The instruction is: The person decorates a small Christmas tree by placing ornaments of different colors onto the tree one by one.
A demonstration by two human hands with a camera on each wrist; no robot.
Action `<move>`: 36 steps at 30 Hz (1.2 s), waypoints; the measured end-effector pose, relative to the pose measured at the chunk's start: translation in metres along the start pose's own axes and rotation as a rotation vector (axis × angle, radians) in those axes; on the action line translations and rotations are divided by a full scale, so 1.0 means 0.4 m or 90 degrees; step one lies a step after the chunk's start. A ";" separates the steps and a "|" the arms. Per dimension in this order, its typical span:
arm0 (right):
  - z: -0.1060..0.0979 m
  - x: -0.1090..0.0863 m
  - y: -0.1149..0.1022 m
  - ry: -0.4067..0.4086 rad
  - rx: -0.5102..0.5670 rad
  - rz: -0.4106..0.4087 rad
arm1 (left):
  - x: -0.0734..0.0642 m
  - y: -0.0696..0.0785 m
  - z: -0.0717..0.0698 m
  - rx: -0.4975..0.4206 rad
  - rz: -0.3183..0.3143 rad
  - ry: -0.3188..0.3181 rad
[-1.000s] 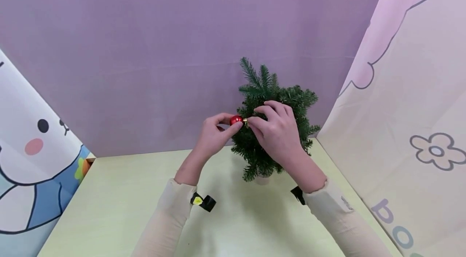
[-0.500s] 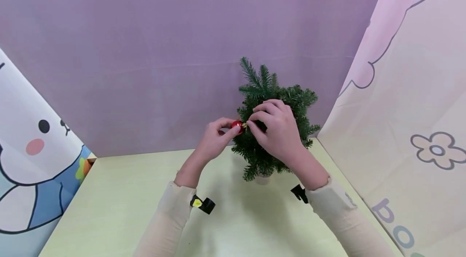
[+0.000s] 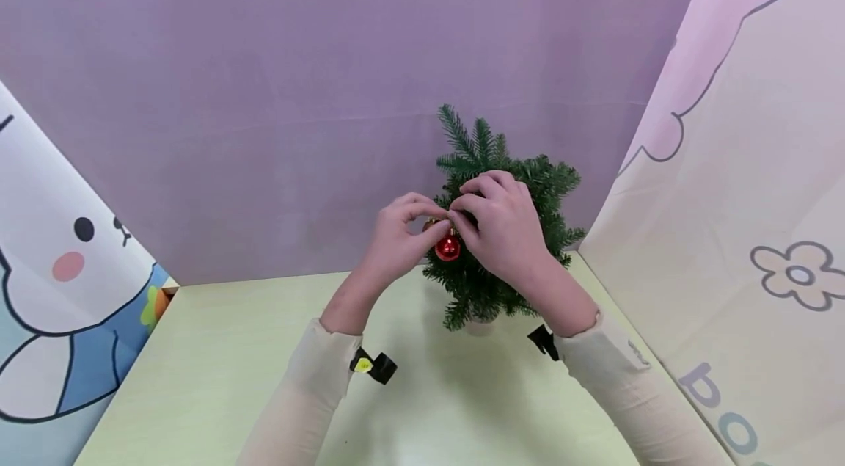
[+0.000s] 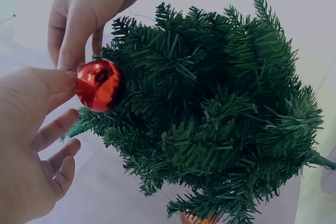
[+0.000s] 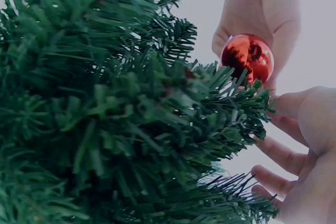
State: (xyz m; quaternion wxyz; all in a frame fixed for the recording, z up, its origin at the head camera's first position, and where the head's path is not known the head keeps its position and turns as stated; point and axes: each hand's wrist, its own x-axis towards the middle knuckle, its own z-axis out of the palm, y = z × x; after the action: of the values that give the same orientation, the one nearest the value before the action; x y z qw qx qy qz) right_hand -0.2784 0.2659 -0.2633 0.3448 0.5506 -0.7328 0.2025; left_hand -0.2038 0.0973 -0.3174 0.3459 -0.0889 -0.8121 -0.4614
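A shiny red Christmas bauble (image 3: 447, 247) hangs just below the fingertips of both hands, at the left front of a small green artificial Christmas tree (image 3: 488, 282). My left hand (image 3: 399, 235) pinches with thumb and forefinger at the top of the bauble. From the other side my right hand (image 3: 505, 231) pinches at the same spot, its thumb and forefinger meeting the left fingertips. What lies between the fingertips is hidden. In the right wrist view the bauble (image 5: 248, 59) sits right behind a branch tip (image 5: 252, 106). The left hand's other fingers (image 4: 55, 129) are loosely bent.
An orange-gold ball (image 4: 198, 217) shows partly at the lower edge of the tree in the left wrist view. The tree stands on a pale table (image 3: 231, 370), close to a purple back wall (image 3: 297, 121). Printed panels (image 3: 713, 180) flank both sides.
The left fingers have left the bauble's round body and moved up to its top. The bauble has swung from sideways to hanging down. The right hand has stayed nearly in place.
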 end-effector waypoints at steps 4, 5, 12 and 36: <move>-0.004 0.005 -0.002 0.003 0.003 0.010 | 0.012 0.009 0.003 0.013 -0.006 0.004; -0.006 0.006 -0.002 0.004 0.000 0.014 | 0.014 0.010 0.004 0.014 -0.006 0.009; -0.015 -0.006 -0.010 0.022 -0.041 0.057 | 0.024 0.009 0.009 0.040 -0.017 0.011; -0.007 -0.010 -0.004 0.029 -0.167 0.122 | 0.094 0.009 0.025 0.036 -0.114 -0.112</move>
State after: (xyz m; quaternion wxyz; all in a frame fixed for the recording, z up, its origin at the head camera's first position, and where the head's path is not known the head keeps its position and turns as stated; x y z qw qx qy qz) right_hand -0.2754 0.2697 -0.2645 0.4095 0.4236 -0.7941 0.1492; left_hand -0.2351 0.1009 -0.2940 0.2330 -0.0465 -0.8569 -0.4575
